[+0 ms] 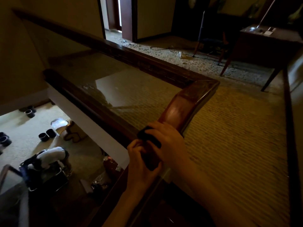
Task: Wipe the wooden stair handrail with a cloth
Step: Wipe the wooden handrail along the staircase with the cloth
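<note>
The left hand is curled round the handrail, low down on its left side. The right hand is laid on top of the rail just beside it. Its fingers are bent over a dark cloth, which is gripped and pressed onto the wood. The two hands are touching. More dark cloth can be seen between them, wrapped over the rail.

Far to the left, a lower floor can be seen down below. Some small black round things are set on it. A white and dark heap is lying near them, but what it is cannot be told.

In the middle, a glass panel is held between dark wooden rails. Light is bounced off it. The handrail is red-brown and shiny. It is bent at a corner just past the hands.

To the right of the rail, a yellow carpet is spread over the floor. Far back, an open doorway is seen. Further right, a dark chair is placed beside a dark bench with thin legs. A few small pale things are left on top of the bench, too small to be told.
</note>
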A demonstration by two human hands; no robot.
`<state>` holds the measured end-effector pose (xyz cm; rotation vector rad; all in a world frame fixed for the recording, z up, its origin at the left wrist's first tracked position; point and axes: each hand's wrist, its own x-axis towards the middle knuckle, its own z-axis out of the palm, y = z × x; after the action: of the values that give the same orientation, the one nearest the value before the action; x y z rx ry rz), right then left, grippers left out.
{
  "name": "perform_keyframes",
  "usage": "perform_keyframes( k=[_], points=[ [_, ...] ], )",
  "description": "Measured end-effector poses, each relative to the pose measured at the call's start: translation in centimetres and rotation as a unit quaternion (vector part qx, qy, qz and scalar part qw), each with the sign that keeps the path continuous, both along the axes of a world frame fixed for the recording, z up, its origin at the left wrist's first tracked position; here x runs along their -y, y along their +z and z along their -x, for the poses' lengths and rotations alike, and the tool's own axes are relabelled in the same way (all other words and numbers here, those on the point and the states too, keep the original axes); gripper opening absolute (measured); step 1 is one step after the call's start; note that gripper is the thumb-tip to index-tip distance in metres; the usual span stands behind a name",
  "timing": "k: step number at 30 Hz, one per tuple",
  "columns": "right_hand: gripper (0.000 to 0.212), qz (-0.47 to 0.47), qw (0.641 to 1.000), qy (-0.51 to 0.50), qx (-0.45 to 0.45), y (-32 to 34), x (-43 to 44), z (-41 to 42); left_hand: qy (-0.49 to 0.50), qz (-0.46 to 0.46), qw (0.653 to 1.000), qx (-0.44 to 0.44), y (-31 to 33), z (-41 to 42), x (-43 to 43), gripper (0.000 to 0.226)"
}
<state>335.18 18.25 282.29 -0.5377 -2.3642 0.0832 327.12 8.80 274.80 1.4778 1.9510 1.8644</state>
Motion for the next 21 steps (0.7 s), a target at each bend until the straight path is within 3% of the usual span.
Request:
perform_keyframes(
  k=[3,7,9,13,16,18,21],
  points=[
    [0.025,-0.044,0.998,-0.014,-0.035,0.1,-2.0,-2.9,0.017,-0.003,0.999,-0.032,0.0,-0.1,0.0,0.056],
    [0.026,0.02,0.984,-0.13,-0.117,4.8,-6.8,-0.6,0.026,-0.007,0.998,-0.061,-0.2,0.0,0.0,0.061],
    [0.027,0.038,0.982,-0.152,-0.104,5.5,-6.8,1.5,0.025,0.0,0.998,-0.059,0.1,-0.1,0.2,0.056],
    [0.024,-0.043,0.992,-0.07,-0.101,-0.4,-1.9,0.6,0.021,-0.01,0.999,-0.034,0.3,-0.2,0.4,0.033],
    [0.035,0.023,0.981,-0.07,-0.181,-6.1,3.0,-1.9,0.019,-0.007,0.997,-0.069,0.1,-0.1,0.2,0.027],
    [0.038,0.196,0.927,-0.115,-0.298,-8.1,5.3,-1.9,0.019,0.01,0.995,-0.092,0.5,-0.1,-0.3,0.029],
    [0.021,0.43,0.794,-0.142,-0.406,-8.8,7.3,-1.8,-0.017,0.045,0.991,-0.129,2.0,-0.3,-1.2,0.044]
  ],
)
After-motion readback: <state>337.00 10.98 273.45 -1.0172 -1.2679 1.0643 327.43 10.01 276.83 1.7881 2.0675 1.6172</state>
